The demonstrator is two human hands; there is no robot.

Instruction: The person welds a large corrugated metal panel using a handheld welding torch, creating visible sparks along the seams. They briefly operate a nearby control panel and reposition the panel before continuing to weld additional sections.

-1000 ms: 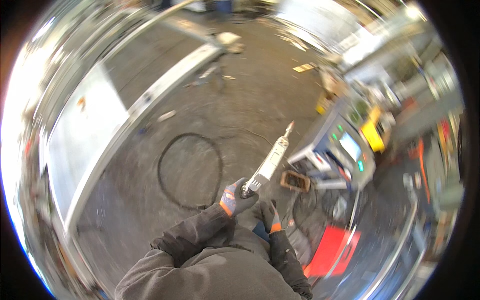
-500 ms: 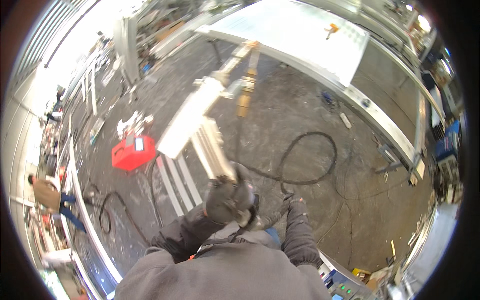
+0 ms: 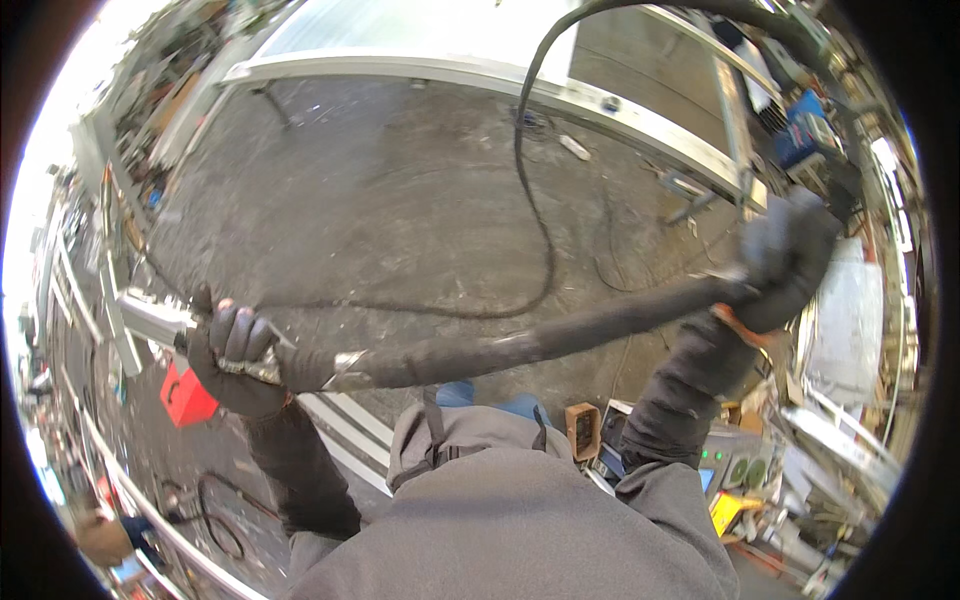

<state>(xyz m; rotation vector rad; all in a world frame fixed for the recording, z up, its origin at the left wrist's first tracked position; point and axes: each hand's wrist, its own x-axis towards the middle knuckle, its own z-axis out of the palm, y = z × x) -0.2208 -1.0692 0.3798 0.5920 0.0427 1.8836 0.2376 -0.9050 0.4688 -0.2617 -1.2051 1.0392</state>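
My left hand [image 3: 238, 352], in a dark glove, is closed around the rear of a handheld tool with a silver metal body [image 3: 155, 320]. The tool points out to the left, its front part blurred among the things there. From that hand a thick black sleeved cable [image 3: 560, 342] stretches across in front of my body, sagging slightly. Light tape or bare patches show on its sleeve. My right hand [image 3: 790, 255], also gloved, is raised at the far right and wrapped around the cable. Beyond it the cable rises and loops over the top of the view.
A white-topped table [image 3: 400, 66] with a metal frame stands ahead. On the floor at left are a red case [image 3: 188, 396] and pale metal strips [image 3: 350, 425]. Near my right arm sits a machine with green lights [image 3: 712, 470]. A person [image 3: 105, 540] is blurred at lower left.
The tool has swung from in front of me to the left. My right hand has risen from near my lap to the far right, lifting the cable off the floor. My view has shifted right.
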